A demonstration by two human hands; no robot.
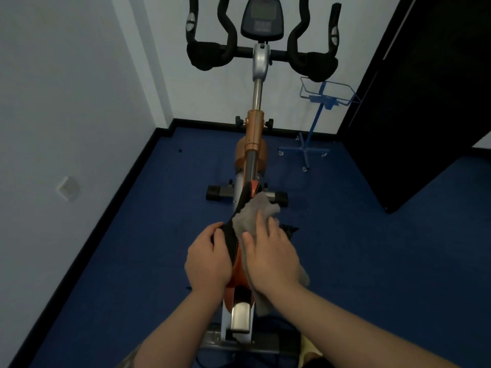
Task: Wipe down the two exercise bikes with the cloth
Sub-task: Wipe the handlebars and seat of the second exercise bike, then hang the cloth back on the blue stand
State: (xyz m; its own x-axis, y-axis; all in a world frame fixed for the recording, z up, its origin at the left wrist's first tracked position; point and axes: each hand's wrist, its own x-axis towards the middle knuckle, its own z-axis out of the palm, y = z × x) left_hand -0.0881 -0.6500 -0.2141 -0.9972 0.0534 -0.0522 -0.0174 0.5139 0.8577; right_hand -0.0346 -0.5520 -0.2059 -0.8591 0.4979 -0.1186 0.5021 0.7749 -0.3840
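- Blue wire basket (328,89) on a wheeled stand, right of the bike near the wall; can't make out any contents.
- Left hand (208,257): palm down on the left side of the saddle (231,233), fingers curled over its black edge, grip holding the saddle.
- Right hand (271,254): flat, fingers straight and spread, pressing down on the cloth (252,215); grip wide, not pinching.
- Both forearms reach in from the bottom of the view, hands side by side, saddle between them.
- Grey cloth lies on the right half of the saddle, under the right palm; front part sticks out past the fingertips, a tail hangs down below the wrist beside the seat post.
- Exercise bike (253,134), orange and silver frame, stands on blue floor (119,261), handlebars (261,53) and console (261,18) at the far end by the white wall.
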